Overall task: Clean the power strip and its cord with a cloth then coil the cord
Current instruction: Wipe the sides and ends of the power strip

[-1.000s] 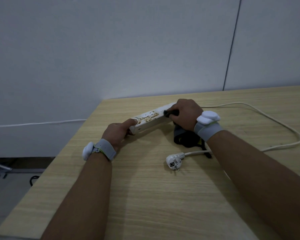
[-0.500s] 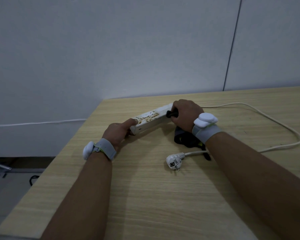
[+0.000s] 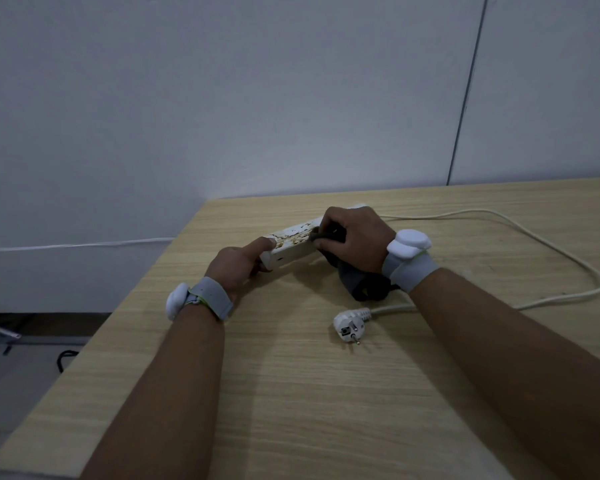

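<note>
A white power strip (image 3: 291, 247) with brown grime on its top lies tilted on the wooden table (image 3: 309, 393). My left hand (image 3: 238, 265) grips its near left end, thumb on top. My right hand (image 3: 352, 237) is closed on a dark grey cloth (image 3: 361, 282), pressing it on the strip's top; the rest of the cloth hangs under my wrist onto the table. The white cord (image 3: 551, 244) loops out to the right and comes back to the white plug (image 3: 350, 323), which lies loose in front of the cloth.
The table's left edge (image 3: 94, 348) drops to the floor, where a dark cable (image 3: 65, 358) lies. A grey wall (image 3: 257, 98) stands right behind the table. A thin white cable (image 3: 84, 244) runs along the wall at the left.
My right hand has slid the cloth leftward along the strip's top, covering more of the grime. My left hand keeps holding the strip's end.
</note>
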The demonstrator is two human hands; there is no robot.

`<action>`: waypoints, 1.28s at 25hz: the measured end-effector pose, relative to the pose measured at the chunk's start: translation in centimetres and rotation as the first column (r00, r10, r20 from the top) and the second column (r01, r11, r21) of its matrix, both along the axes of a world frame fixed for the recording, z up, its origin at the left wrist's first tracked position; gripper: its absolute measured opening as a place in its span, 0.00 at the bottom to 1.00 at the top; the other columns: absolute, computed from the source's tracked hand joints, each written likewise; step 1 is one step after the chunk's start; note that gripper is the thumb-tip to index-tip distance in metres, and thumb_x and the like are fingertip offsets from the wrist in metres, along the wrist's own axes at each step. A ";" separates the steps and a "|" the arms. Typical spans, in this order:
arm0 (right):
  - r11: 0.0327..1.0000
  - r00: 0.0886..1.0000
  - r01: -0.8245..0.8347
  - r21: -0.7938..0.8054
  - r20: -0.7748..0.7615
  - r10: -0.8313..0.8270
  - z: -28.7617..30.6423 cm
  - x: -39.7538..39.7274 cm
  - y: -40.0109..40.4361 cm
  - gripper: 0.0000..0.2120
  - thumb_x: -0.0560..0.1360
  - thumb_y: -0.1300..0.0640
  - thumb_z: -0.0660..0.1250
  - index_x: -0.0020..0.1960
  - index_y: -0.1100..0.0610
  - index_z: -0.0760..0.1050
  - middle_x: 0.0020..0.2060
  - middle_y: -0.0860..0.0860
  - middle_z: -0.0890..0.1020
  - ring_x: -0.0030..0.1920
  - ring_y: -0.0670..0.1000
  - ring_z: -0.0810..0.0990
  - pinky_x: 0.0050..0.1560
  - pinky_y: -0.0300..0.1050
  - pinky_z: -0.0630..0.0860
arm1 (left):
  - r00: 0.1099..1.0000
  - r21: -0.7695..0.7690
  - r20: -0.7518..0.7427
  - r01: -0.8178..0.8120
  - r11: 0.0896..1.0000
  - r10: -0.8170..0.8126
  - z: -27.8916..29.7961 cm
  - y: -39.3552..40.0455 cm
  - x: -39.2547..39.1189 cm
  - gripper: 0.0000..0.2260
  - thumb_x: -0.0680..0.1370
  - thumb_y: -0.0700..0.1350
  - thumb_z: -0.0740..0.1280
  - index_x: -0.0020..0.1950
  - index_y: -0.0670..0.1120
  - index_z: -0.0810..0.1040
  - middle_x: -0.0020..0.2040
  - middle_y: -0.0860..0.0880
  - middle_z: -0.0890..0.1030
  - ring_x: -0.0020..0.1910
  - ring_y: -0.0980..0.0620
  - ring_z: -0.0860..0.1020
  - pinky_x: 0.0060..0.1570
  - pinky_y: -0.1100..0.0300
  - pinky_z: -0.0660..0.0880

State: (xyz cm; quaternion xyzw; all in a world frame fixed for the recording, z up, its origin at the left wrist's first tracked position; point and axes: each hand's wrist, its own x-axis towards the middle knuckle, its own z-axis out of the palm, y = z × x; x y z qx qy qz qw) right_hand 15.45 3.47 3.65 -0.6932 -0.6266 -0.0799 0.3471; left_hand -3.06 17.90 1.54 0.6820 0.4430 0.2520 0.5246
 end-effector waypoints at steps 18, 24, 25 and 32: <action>0.998 0.996 -0.033 -0.050 -0.084 0.029 0.0 -0.4 0.7 0.09 0.70 0.55 0.72 0.50 0.52 0.80 0.46 0.49 0.83 0.43 0.48 0.78 0.45 0.37 0.68 | 0.999 0.021 0.016 0.045 0.999 -0.046 0.3 -0.7 0.0 0.22 0.55 0.65 0.71 0.29 0.46 0.84 0.31 0.46 0.82 0.34 0.47 0.76 0.40 0.55 0.71; 0.903 0.909 0.407 -0.137 -0.033 -0.415 -0.3 2.8 0.3 0.09 0.71 0.51 0.67 0.50 0.51 0.78 0.48 0.53 0.82 0.52 0.58 0.78 0.50 0.47 0.75 | 0.999 0.017 0.028 0.026 1.000 -0.027 0.3 -0.9 0.1 0.19 0.58 0.63 0.72 0.27 0.47 0.82 0.29 0.45 0.78 0.31 0.47 0.73 0.36 0.57 0.70; 0.907 0.914 0.398 -0.135 -0.031 -0.405 -0.3 2.5 0.5 0.09 0.70 0.51 0.67 0.50 0.51 0.78 0.48 0.53 0.82 0.52 0.58 0.78 0.50 0.47 0.75 | 0.999 0.022 0.023 0.027 0.999 -0.027 0.3 -0.9 0.2 0.19 0.59 0.63 0.72 0.27 0.47 0.83 0.30 0.45 0.78 0.31 0.47 0.73 0.36 0.56 0.70; 0.996 0.998 0.050 -0.074 -0.040 -0.053 -0.1 0.2 0.7 0.08 0.69 0.52 0.70 0.47 0.50 0.77 0.44 0.50 0.83 0.46 0.53 0.80 0.46 0.44 0.75 | 0.999 0.024 0.030 0.044 0.999 -0.045 0.1 -0.7 0.0 0.19 0.60 0.63 0.73 0.28 0.46 0.83 0.33 0.44 0.81 0.35 0.46 0.76 0.40 0.55 0.72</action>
